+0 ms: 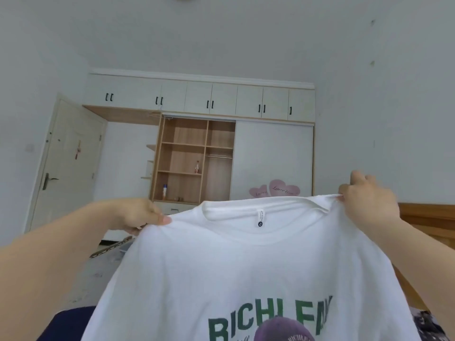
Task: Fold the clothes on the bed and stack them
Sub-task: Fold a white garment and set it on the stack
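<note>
Head view, at centre: you hold a white T-shirt (246,267) up in the air, spread wide, front print toward you, neck label showing inside the collar.
Left hand (142,215): at 9 o'clock of the collar, your thumb and fingers pinch the shirt's left shoulder seam.
Right hand (366,198): at 2 o'clock of the collar, your fingers are curled and pinch the right shoulder seam, slightly higher than the left.
Print: green letters and a purple cap at 6 o'clock on the shirt, cut off by the frame edge.
Wardrobe (197,148): at 12 o'clock behind the shirt, open wooden shelves with a bottle (197,166) on one.
Door (69,163): at 9 o'clock, standing open.
Bed: a dark patch (66,321) shows at 7 o'clock below the shirt; you cannot tell what it is.
</note>
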